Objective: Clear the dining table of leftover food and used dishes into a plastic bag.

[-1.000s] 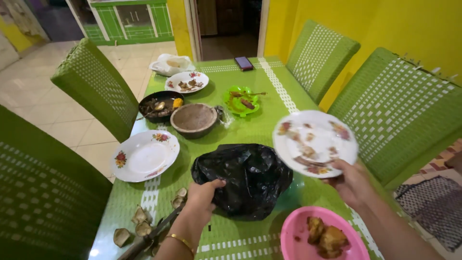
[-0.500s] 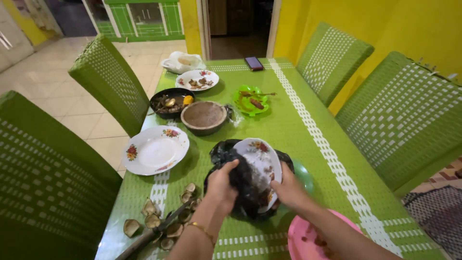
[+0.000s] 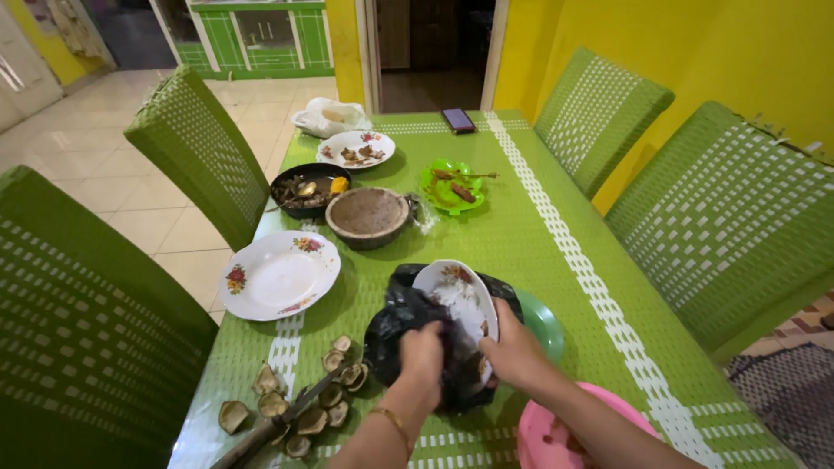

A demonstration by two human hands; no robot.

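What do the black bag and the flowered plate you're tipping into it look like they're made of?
Black bag: thin plastic film, judging by its glossy, crinkled folds where the left hand bunches it. Flowered plate, tilted by the right hand: smooth, glossy white with printed flowers, likely glazed ceramic or melamine; I cannot tell which.

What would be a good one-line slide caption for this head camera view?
Left hand holds a black plastic bag while right hand tips a floral plate into it.

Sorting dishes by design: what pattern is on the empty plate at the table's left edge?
White with red-and-yellow flower sprays around the rim of the empty plate, seen in the head view.
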